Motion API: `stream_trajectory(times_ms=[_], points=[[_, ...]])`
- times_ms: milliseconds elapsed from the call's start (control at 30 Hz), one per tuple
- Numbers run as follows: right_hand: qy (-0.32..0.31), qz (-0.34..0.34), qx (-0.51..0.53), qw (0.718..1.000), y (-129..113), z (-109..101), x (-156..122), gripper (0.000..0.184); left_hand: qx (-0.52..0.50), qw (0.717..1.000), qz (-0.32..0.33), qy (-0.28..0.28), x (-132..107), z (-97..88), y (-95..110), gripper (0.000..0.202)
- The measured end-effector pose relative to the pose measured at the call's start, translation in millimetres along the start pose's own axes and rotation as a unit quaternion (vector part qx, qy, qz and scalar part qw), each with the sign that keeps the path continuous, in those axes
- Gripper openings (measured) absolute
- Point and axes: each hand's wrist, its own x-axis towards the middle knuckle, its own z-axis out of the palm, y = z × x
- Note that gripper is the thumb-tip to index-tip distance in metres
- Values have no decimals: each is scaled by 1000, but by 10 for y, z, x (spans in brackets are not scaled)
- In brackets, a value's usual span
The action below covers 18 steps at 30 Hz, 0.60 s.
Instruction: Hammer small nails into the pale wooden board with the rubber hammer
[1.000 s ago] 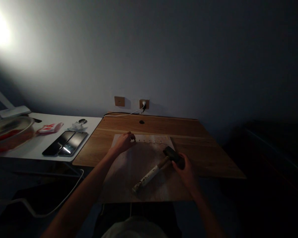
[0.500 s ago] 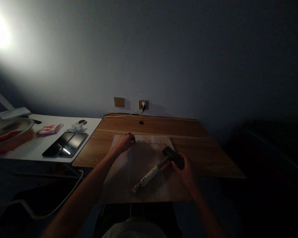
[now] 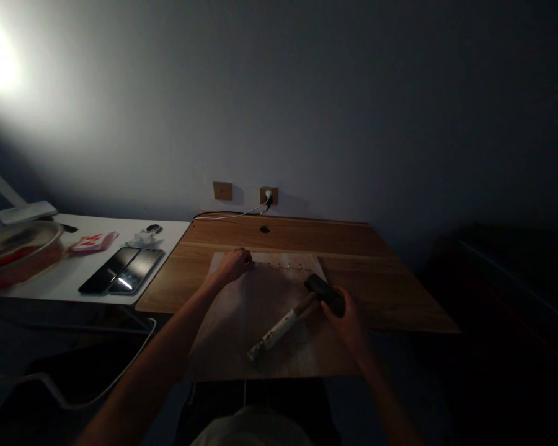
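Observation:
My right hand (image 3: pixel 346 316) is closed round the dark metal head of a hammer (image 3: pixel 279 331). The hammer's handle, partly wrapped in white, slants down to the left over a wooden board (image 3: pixel 232 347). At the board's far left part, my left hand (image 3: pixel 235 265) has its fingers pinched together; whatever is between them is too small and dark to make out. A row of several small nails (image 3: pixel 288 266) stands along the board's far side, running right from the left fingertips.
The board lies on a wooden table (image 3: pixel 400 297) against the wall. On a white table (image 3: pixel 177 232) at left are two phones (image 3: pixel 134 272), a red-and-white packet (image 3: pixel 93 243) and a clear plastic tub (image 3: pixel 41 254). Cables run to a wall socket (image 3: pixel 268 196).
Hardly anything differs. My left hand has shifted very slightly, while my right hand and the hammer stay in place.

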Motion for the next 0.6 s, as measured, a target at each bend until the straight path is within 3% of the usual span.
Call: stream_trajectory(times_ms=[600], points=[[-8, 6, -5, 1000, -22, -10, 2, 52, -3, 998, -61, -25, 50, -26, 72, 20]])
